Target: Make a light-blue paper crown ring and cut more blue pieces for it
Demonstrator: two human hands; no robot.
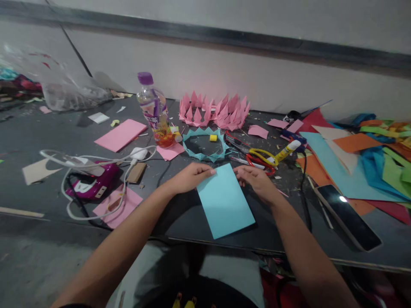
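A light blue sheet of paper [224,203], perhaps folded, lies tilted near the table's front edge. My left hand [192,176] pinches its upper left corner, thumb on top and fingers underneath. At the upper right edge, the fingers of my right hand [253,179] are bent together close to the paper; whether they grip it is hard to see. Just beyond stands a blue zigzag paper ring [205,145] with a yellow cap [213,137] inside. Red-handled scissors [260,164] and yellow-handled scissors [263,155] lie beside it, near a yellow glue stick [287,152].
Pink paper crowns [213,112] stand at the back, beside a purple-capped bottle [156,113]. To the left are a purple power strip [93,182] with white cables and pink paper [121,134]. A phone [348,217] and coloured paper [337,167] lie on the right.
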